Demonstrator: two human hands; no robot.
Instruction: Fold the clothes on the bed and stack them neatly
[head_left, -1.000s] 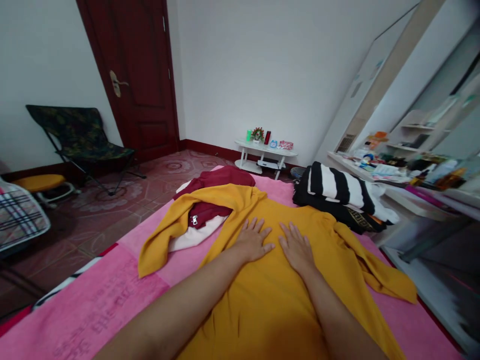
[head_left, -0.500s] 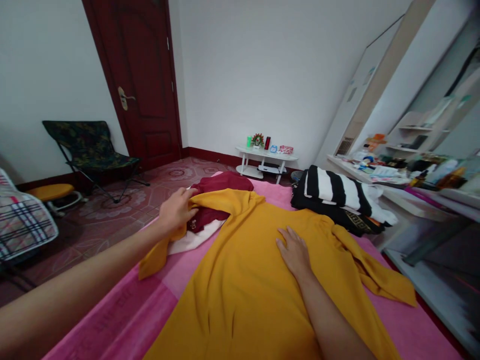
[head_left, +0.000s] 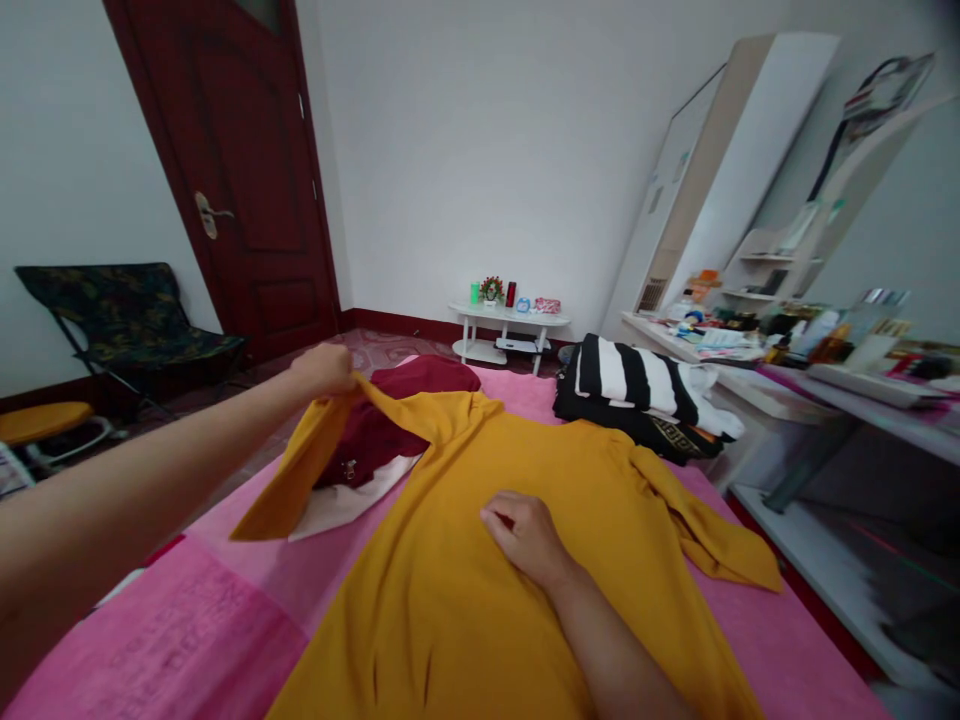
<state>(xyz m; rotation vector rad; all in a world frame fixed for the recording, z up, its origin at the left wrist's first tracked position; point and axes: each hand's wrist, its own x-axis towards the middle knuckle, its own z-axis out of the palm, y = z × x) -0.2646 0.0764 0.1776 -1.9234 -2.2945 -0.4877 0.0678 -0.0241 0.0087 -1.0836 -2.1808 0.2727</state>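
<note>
A mustard-yellow long-sleeved dress [head_left: 465, 540] lies spread over the bed, its neck end away from me. My left hand [head_left: 328, 372] is closed on the dress's left sleeve and holds it up off the bed, the cuff end hanging down. Over the middle of the dress, my right hand [head_left: 527, 535] is curled into a loose fist with no cloth visible in it. Beyond the lifted sleeve are a dark red garment [head_left: 382, 440] with a small metal zip pull and a pale pink piece of cloth [head_left: 352, 500]. The right sleeve [head_left: 712, 530] stretches out, slightly creased.
A pink blanket [head_left: 187, 620] covers the bed. Folded clothes [head_left: 637, 385], black-and-white striped on top, are piled at its far right. To the right stands a cluttered dressing table [head_left: 757, 385]. Beyond the bed are a small white table [head_left: 510, 318], a camouflage chair [head_left: 142, 320] and a door [head_left: 232, 180].
My left hand has gripped and raised the left sleeve. The right hand has gone from fingers outstretched on the dress to curled, a little nearer me. The view has shifted right.
</note>
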